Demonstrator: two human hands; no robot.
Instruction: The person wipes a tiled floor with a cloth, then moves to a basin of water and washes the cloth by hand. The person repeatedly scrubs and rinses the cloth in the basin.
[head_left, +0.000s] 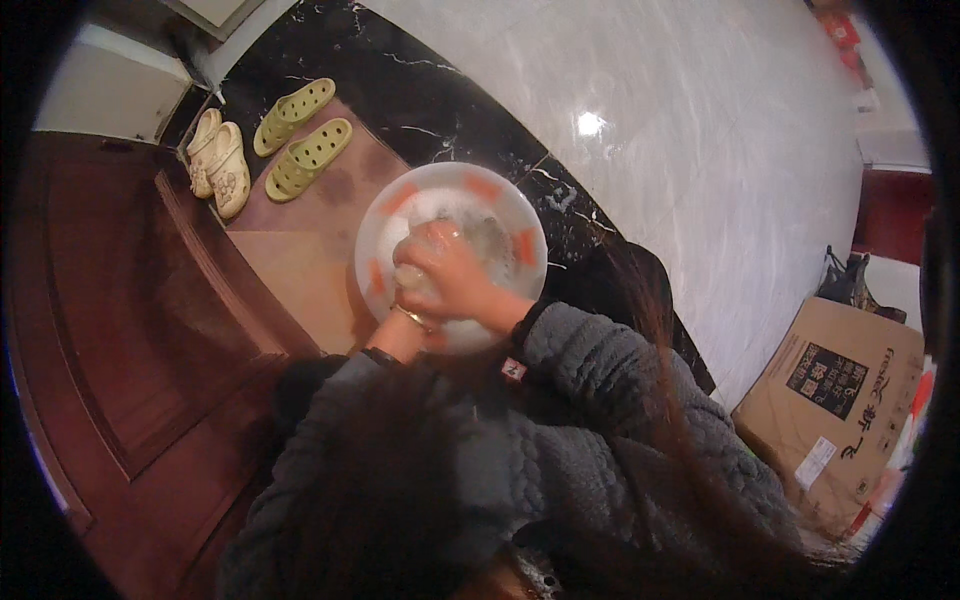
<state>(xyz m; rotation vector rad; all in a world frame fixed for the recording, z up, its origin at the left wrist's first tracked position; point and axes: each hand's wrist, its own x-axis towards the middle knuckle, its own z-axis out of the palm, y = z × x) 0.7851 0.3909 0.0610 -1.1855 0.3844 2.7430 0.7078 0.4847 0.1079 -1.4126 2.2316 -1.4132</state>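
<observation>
A round whitish basin (527, 202) with orange patches on its wall stands before me, with foamy water inside. Over it my two wet hands are pressed together. My right hand (450, 266) comes from the right and wraps over my left hand (411, 296), which is largely hidden beneath it. A small pale, wet thing (410, 276) shows between the fingers; blur hides whether it is cloth, soap or foam. A thin bracelet (412, 316) circles my left wrist.
Green slip-on clogs (309, 159) and cream clogs (229, 171) sit on a brown mat (281, 259) at the left, beside a dark red wooden door (127, 300). A printed cardboard box (840, 375) stands at the right on the pale floor, with a dark bag (847, 283) behind it.
</observation>
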